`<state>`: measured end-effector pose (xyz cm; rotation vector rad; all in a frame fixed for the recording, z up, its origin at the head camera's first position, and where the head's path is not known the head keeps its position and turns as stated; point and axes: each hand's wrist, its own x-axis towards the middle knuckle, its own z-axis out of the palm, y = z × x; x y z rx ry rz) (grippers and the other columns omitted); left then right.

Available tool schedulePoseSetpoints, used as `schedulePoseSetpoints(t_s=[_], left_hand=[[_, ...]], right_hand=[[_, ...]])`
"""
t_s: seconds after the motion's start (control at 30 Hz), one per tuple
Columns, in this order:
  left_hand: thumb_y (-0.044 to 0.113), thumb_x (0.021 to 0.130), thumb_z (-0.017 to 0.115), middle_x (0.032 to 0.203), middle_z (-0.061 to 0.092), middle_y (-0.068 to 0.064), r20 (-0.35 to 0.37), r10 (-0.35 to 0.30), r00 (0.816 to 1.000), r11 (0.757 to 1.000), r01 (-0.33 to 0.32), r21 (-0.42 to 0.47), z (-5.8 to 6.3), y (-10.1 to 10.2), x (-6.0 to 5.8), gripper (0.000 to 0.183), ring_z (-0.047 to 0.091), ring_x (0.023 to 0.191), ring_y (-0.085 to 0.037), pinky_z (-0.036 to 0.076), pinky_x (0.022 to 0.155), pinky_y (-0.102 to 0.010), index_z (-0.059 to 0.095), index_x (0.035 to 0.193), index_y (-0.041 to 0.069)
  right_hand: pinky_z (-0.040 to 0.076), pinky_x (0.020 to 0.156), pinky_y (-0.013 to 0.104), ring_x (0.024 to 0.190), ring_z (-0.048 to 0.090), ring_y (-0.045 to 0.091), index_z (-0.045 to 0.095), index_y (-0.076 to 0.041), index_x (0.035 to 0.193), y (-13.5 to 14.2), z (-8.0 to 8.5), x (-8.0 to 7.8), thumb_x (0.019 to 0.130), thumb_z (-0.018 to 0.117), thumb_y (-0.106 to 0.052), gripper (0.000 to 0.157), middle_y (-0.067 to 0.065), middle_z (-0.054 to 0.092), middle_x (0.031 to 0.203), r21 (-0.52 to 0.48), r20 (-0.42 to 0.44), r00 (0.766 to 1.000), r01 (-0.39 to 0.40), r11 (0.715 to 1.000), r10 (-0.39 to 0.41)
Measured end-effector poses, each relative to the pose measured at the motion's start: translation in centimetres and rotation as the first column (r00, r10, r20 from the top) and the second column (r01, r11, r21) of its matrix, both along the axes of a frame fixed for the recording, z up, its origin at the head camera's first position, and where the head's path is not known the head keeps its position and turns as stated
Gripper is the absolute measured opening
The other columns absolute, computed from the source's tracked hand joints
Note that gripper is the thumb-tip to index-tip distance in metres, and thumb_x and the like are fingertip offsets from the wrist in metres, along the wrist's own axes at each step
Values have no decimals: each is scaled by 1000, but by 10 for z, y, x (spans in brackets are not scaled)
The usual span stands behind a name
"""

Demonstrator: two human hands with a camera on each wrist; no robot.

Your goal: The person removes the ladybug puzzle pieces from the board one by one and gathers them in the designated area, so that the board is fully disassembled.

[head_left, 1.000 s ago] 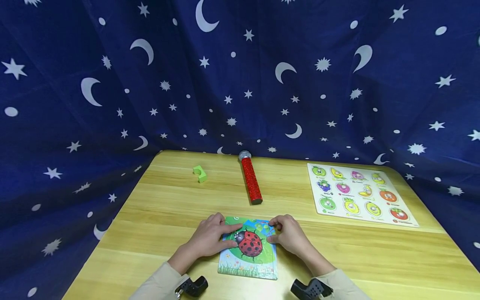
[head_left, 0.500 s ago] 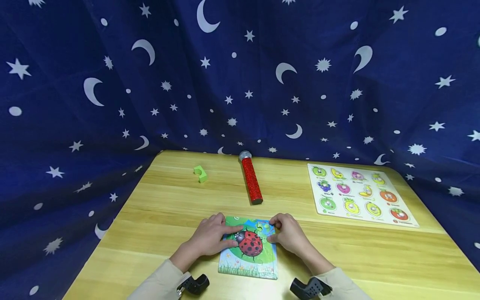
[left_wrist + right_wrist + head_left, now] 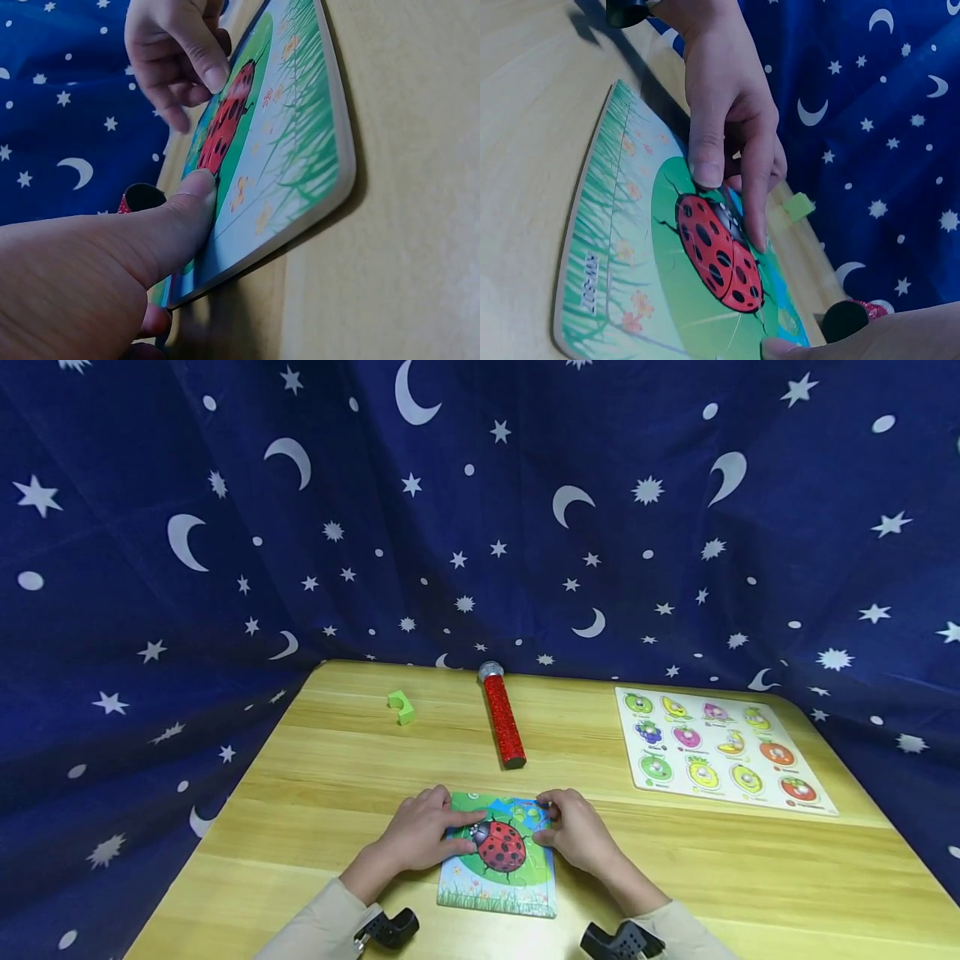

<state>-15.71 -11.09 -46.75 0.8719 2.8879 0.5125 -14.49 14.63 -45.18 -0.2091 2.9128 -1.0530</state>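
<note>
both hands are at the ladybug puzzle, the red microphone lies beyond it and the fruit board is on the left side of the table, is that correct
Not quite: the fruit board is on the right side of the table, as the head view shows. The rest holds: the left hand and right hand are at the ladybug puzzle, and the red microphone lies beyond it.
</note>
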Motion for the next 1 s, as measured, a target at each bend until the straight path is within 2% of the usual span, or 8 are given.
schedulePoseSetpoints(t_s=[0.13,0.57,0.8,1.0], left_hand=[[57,86,65,82,38,7,4,3,1000,1000,-3,4,0,0,1,47,31,73,-9,24,61,-23,62,130,42],[57,86,65,82,39,8,-12,-5,1000,1000,5,8,0,0,1,46,31,72,-8,24,61,-22,63,129,42],[58,86,65,83,39,8,-2,1,1000,1000,-1,0,0,1,0,47,31,73,-8,24,61,-22,62,130,43],[56,86,65,83,39,7,-12,-8,1000,1000,9,18,0,0,0,46,31,74,-8,25,61,-22,63,130,41]], right_hand=[[42,71,28,78,46,13,71,-4,102,1,1,0,71,86,-7,35,3,55,85,24,13,1000,9,1000,-9],[45,74,31,80,49,14,71,-5,98,1,2,-2,69,87,-7,33,5,56,89,26,34,999,21,999,-22],[45,76,31,82,49,15,65,-5,97,2,3,-3,68,87,-4,36,5,57,92,-17,50,999,21,1000,-20],[44,66,23,72,50,12,61,-6,97,2,0,-3,69,85,0,37,4,59,86,-100,49,999,17,995,-13]])
